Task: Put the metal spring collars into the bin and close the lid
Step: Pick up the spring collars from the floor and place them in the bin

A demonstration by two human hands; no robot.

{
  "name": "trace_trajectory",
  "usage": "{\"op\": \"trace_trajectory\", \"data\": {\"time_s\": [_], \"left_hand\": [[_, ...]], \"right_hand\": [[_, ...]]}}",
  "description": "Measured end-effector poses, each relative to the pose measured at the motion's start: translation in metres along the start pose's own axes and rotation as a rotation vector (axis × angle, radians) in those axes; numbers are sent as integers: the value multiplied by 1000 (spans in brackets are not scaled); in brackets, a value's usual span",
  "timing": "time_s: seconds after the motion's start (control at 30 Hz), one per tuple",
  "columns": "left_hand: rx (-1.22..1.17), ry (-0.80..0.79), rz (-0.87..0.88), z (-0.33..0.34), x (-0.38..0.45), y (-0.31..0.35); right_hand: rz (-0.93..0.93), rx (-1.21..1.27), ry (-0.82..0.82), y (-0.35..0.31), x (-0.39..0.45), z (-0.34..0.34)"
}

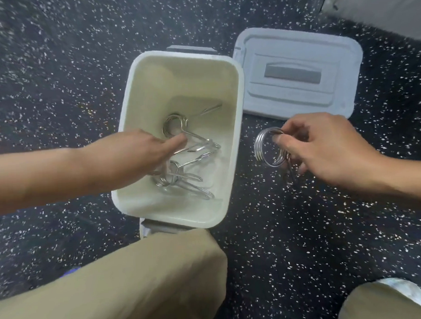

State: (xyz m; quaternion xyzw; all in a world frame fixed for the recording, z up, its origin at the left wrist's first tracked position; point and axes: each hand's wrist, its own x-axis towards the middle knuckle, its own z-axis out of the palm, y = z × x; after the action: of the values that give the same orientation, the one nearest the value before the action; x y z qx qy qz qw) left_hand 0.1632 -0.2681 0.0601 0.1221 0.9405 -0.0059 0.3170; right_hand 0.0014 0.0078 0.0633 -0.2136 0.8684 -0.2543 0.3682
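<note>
Several shiny metal spring collars (180, 161) already lie in the cream rectangular plastic bin (237, 123) under the loosely spread left hand (140, 150), while the right hand (326, 148), fingers (280, 138) pinching another coiled collar (267, 146) at the bin's 3 o'clock, and the grey lid (297, 74), off at 1 o'clock, remain.

left hand (140, 150) inside open bin (230, 138) over collars (181, 178); right hand (326, 148) grips a collar (267, 146).

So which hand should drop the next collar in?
The right hand: it already holds a collar just beside the bin. The left hand is inside the bin, apparently empty.
</note>
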Motion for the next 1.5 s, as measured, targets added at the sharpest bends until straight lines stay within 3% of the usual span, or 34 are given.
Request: {"op": "trace_trajectory", "data": {"time_s": [0.2, 0.5, 0.8, 1.2, 1.5], "left_hand": [[-32, -98, 6, 31, 25, 12], [-108, -43, 12, 46, 36, 17], [-112, -6, -7, 52, 31, 10], [-164, 216, -32, 17, 25, 11], [-294, 423, -80, 12, -31, 22]], "right_hand": [[15, 29, 9, -6, 6, 3], [17, 26, 18, -13, 8, 3], [-148, -105, 90, -47, 18, -20], [-402, -252, 145, -122, 42, -26], [-322, -402, 145, -160, 85, 49]]}}
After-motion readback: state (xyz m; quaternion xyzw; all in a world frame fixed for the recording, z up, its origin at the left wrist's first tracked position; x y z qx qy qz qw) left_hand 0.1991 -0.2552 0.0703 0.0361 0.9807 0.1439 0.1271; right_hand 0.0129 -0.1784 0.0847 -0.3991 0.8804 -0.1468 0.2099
